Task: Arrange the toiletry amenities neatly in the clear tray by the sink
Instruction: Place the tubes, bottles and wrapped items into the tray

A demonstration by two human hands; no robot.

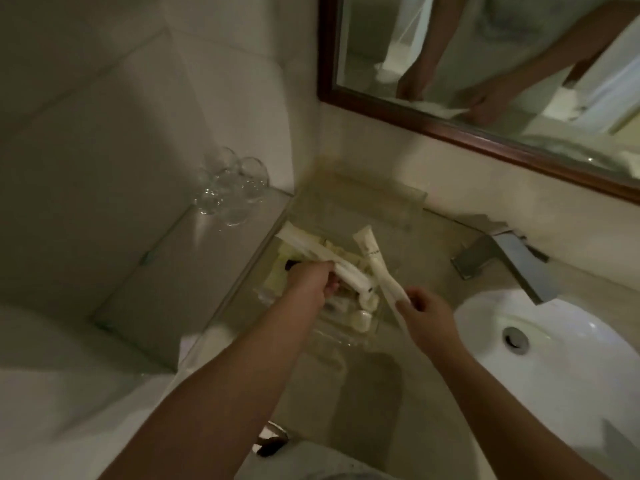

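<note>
The right hand pinches the lower end of a white tube and the left hand is curled round long white packets, both over the clear tray on the counter beside the sink. They look light, soft and probably slick, so mid-body holds suit best

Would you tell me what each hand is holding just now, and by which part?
The left hand grips long white packets near their middle; the right hand pinches a white tube by its near end.
</note>
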